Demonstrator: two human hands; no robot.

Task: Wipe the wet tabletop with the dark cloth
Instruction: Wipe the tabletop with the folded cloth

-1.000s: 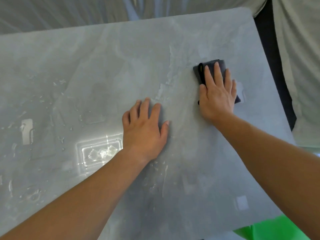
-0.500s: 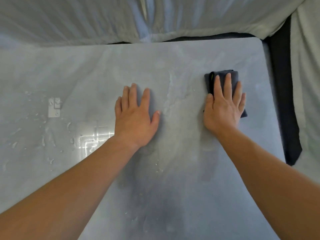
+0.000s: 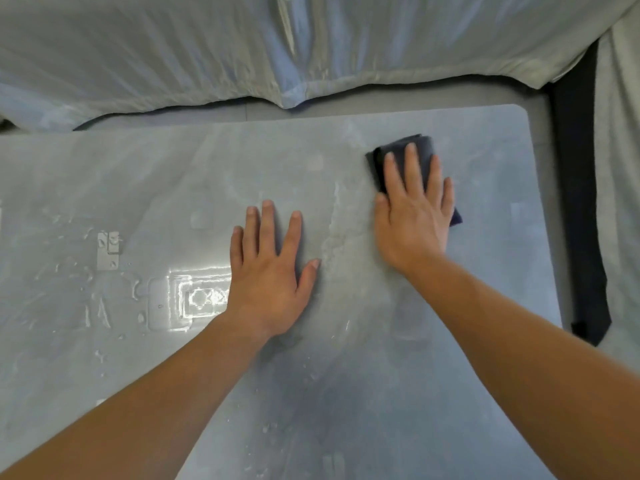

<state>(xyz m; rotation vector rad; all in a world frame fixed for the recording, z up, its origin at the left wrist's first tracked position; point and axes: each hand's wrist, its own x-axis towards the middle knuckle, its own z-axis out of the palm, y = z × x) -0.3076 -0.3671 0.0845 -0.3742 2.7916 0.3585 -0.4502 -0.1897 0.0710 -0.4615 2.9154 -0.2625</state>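
In the head view, a grey marbled surface (image 3: 398, 393) is seen from above, with pale sheeting (image 3: 207, 53) draped beyond its far edge and a dark strap (image 3: 585, 237) hanging off its right side. The dark cloth (image 3: 420, 147), folded into a pad, is pressed flat on the surface near the far right corner. It is held down by the right hand (image 3: 414, 216), which is laid open on top of it with fingers extended; the cloth shows past the fingertips and at the little-finger side. The left hand (image 3: 268, 271) is spread open, palm down, directly on the bare surface near the middle, just beside the right hand but apart from the cloth. Water droplets and puddles (image 3: 104, 306) are scattered over the left part of the surface, where bright light is reflected. No containers are in sight
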